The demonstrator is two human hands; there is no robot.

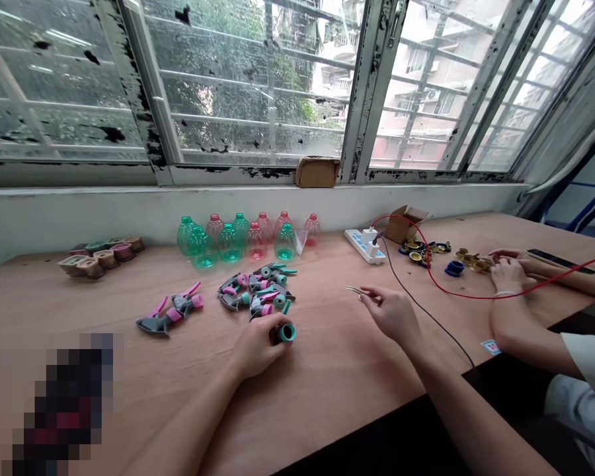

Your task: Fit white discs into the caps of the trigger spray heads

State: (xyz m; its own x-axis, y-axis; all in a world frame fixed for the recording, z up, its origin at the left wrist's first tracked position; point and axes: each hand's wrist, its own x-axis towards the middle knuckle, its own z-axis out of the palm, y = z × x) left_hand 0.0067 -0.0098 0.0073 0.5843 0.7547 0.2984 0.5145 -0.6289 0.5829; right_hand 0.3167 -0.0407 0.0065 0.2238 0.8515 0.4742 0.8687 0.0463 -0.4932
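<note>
Nearest: two bare forearms [188, 416] reaching in low over the brown wood-toned table [327, 377]. Left hand [260, 345] curled round a spray head of grey and teal plastic [287, 331], at the near edge of the pile, its round teal collar opening toward the camera. Right hand [391, 314] pinched closed on slim silver metal tweezers [356, 289], tips pointing left, well apart from the spray head. Beyond left hand: jumbled pile of grey spray heads with pink and teal parts [260, 292]; grey-and-pink ones [155, 324] further left. Behind: clear green [229, 244] and pink [256, 242] plastic bottles, upright, uncapped. At right, co-worker's hands [508, 272] beside gold-coloured pieces [473, 260].
</note>
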